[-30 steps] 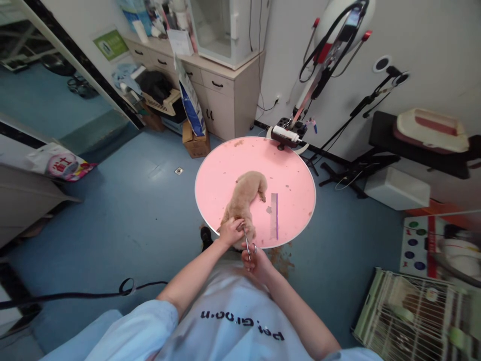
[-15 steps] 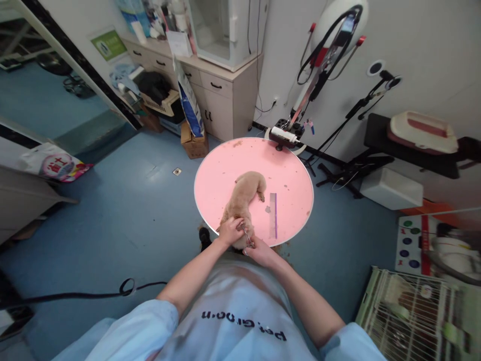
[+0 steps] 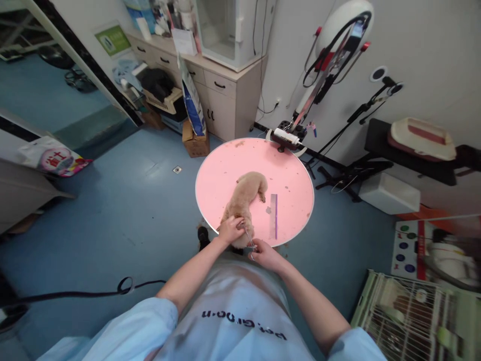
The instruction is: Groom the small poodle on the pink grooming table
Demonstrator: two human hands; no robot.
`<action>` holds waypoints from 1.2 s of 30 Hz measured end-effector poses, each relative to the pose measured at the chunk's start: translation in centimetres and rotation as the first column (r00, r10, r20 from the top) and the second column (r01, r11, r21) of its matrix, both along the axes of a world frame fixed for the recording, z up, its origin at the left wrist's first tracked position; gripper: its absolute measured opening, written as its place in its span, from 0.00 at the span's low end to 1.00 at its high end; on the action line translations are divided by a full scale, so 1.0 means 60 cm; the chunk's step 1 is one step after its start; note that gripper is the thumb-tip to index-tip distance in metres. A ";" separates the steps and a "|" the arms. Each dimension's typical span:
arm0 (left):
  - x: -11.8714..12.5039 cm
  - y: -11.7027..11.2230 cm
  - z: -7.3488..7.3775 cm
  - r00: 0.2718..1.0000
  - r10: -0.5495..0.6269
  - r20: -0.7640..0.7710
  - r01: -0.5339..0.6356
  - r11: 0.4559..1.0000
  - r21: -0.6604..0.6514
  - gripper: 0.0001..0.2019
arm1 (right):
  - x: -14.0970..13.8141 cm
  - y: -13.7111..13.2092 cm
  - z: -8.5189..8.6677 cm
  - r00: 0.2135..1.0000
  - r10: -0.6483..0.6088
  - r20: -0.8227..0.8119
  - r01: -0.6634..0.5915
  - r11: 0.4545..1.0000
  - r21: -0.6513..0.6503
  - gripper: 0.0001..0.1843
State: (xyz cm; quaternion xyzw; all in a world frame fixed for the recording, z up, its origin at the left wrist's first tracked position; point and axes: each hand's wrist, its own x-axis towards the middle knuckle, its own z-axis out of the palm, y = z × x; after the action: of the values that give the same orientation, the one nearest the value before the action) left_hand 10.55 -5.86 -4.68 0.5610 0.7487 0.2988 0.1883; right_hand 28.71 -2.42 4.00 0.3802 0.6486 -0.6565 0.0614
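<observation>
A small tan dog [image 3: 245, 193] lies or stands on the round pink table [image 3: 214, 175], its head end toward me at the near rim. My left hand [image 3: 230, 230] is closed on the dog's fur near its head or ear; exactly which part is hidden. In my right hand [image 3: 265, 254] is a pair of scissors [image 3: 249, 237], fingers in the handle loops, blades pointing up and left toward the fur beside my left hand. To the right of the dog lies a comb [image 3: 274, 216] with a purple spine.
Tufts of cut hair lie scattered on the table. Behind it stand a white-and-red dryer on an arm [image 3: 330, 55] and a drawer cabinet [image 3: 221, 95]. A wire cage [image 3: 409, 316] is at lower right, and a black strap [image 3: 75, 294] crosses the left.
My right hand has drawn slightly down and right with the scissors, away from the fur. My left hand keeps its hold, and the dog looks unmoved.
</observation>
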 end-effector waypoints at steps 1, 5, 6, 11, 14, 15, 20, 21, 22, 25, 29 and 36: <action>0.000 0.000 -0.001 1.000 -0.009 -0.005 0.009 1.000 0.009 0.20 | -0.001 0.002 -0.002 1.000 -0.017 0.010 0.017 1.000 -0.005 0.13; 0.000 -0.001 -0.002 0.998 -0.048 -0.044 0.049 0.998 0.038 0.20 | -0.017 0.013 -0.013 0.999 -0.050 0.016 0.050 0.999 -0.010 0.10; 0.000 -0.002 -0.001 0.997 -0.049 -0.058 0.051 0.998 0.038 0.19 | -0.022 0.015 -0.014 0.998 -0.053 0.021 0.053 0.998 -0.015 0.09; -0.002 -0.005 0.005 0.998 -0.038 -0.054 0.040 0.999 0.032 0.19 | -0.030 0.011 -0.012 0.999 -0.041 -0.022 0.040 0.997 -0.069 0.11; -0.003 -0.007 0.010 1.000 -0.024 -0.019 0.025 0.999 0.027 0.19 | -0.019 0.002 -0.003 0.997 -0.027 -0.077 0.020 0.996 -0.087 0.10; -0.003 -0.007 0.011 1.000 -0.019 -0.013 0.019 0.999 0.028 0.19 | -0.015 0.000 0.001 0.997 -0.034 -0.073 0.027 0.995 -0.098 0.10; -0.002 -0.008 0.014 1.000 -0.004 0.013 0.004 1.000 0.017 0.19 | -0.006 -0.011 0.018 0.996 -0.076 -0.048 0.068 0.986 -0.153 0.15; -0.002 -0.008 0.013 1.000 -0.001 0.021 0.001 1.000 0.013 0.19 | -0.006 -0.013 0.020 0.996 -0.071 -0.056 0.062 0.986 -0.156 0.16; -0.003 -0.008 0.013 1.000 0.002 0.029 -0.002 1.000 0.011 0.20 | -0.006 -0.014 0.022 0.996 -0.063 -0.061 0.053 0.987 -0.154 0.17; -0.005 -0.008 0.011 0.999 -0.004 0.033 0.003 1.000 0.019 0.20 | -0.007 -0.015 0.023 0.998 -0.052 -0.047 0.046 0.992 -0.121 0.17; -0.002 -0.008 0.013 1.000 -0.014 0.006 0.014 0.999 0.030 0.20 | -0.016 -0.005 0.014 0.996 -0.094 0.010 0.094 0.993 -0.066 0.11; 0.003 -0.009 0.022 0.997 -0.026 -0.074 0.028 0.999 0.022 0.18 | -0.037 0.000 -0.002 0.997 -0.082 0.016 0.083 0.995 -0.058 0.10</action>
State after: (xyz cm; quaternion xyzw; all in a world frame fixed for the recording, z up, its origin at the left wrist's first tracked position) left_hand 10.73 -6.40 -3.35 0.5837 0.7441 0.2838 0.1583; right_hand 26.52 -2.44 3.87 0.4091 0.6124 -0.6746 0.0498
